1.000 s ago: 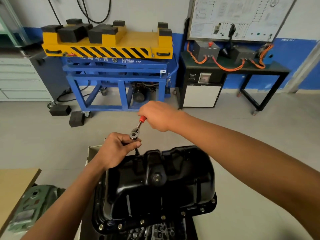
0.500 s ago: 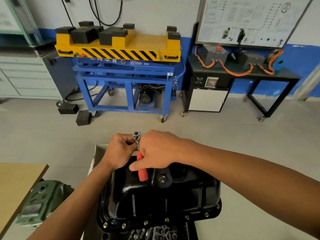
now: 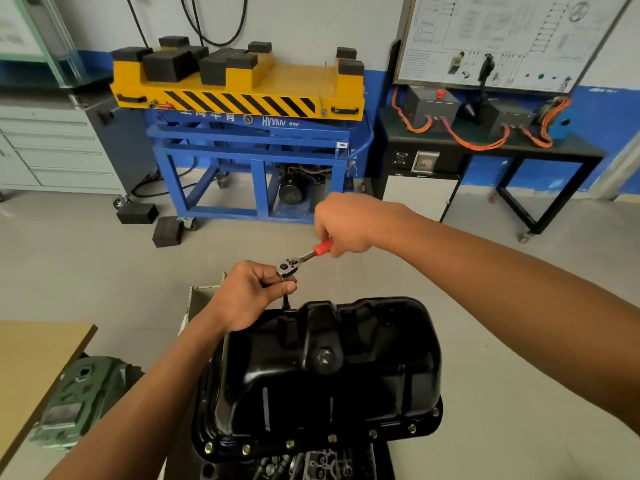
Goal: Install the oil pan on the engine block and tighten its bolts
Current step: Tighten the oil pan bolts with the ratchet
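A glossy black oil pan (image 3: pixel 322 372) sits bottom-up on the engine block (image 3: pixel 311 467), of which only a strip shows below it. Several bolts (image 3: pixel 332 437) line its near flange. A ratchet wrench (image 3: pixel 300 259) with a red handle stands on an extension over the pan's far left edge. My left hand (image 3: pixel 251 292) pinches the extension just under the ratchet head. My right hand (image 3: pixel 346 225) grips the red handle, which points up and to the right.
A wooden bench top (image 3: pixel 31 368) lies at the left with a green metal cover (image 3: pixel 79 396) beside it. Across the floor stand a blue and yellow lift cart (image 3: pixel 242 133), grey drawers (image 3: pixel 52 150) and a black table (image 3: pixel 485 150) with orange cables.
The ratchet handle has swung from pointing down towards me round to the upper right, carried by my right hand. My left hand stays at the ratchet head.
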